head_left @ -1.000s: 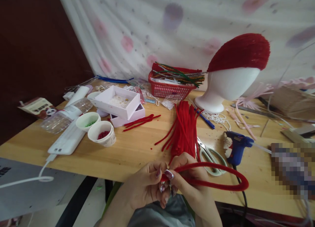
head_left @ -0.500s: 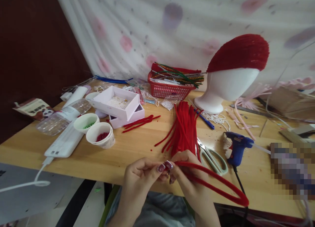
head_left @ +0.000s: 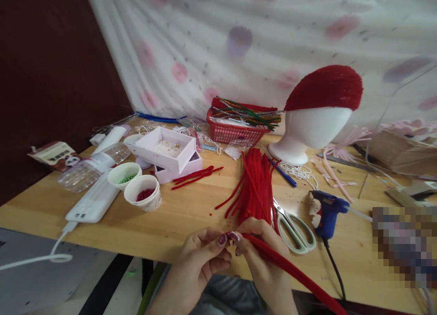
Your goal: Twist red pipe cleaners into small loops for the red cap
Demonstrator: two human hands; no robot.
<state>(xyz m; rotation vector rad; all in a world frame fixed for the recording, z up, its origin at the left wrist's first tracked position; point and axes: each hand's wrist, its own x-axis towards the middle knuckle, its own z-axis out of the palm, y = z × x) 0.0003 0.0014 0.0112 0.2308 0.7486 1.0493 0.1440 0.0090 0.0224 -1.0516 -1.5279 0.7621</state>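
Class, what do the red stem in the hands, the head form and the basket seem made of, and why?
Red stem: fuzzy chenille pile, probably over wire; it holds a curve. Head form: smooth matte white, likely foam. Basket: moulded plastic, open lattice.

Quick count on table (head_left: 191, 215): 2 paper cups (head_left: 148, 202), 2 pink boxes (head_left: 164, 159), 1 red basket (head_left: 235, 134), 1 foam head (head_left: 314, 128), 1 pr scissors (head_left: 295, 231), 1 glue gun (head_left: 327, 210), 2 hands (head_left: 205, 256), 1 thick red pipe cleaner (head_left: 290, 271).

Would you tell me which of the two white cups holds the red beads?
The front cup, nearer the camera; the rear cup holds green beads.
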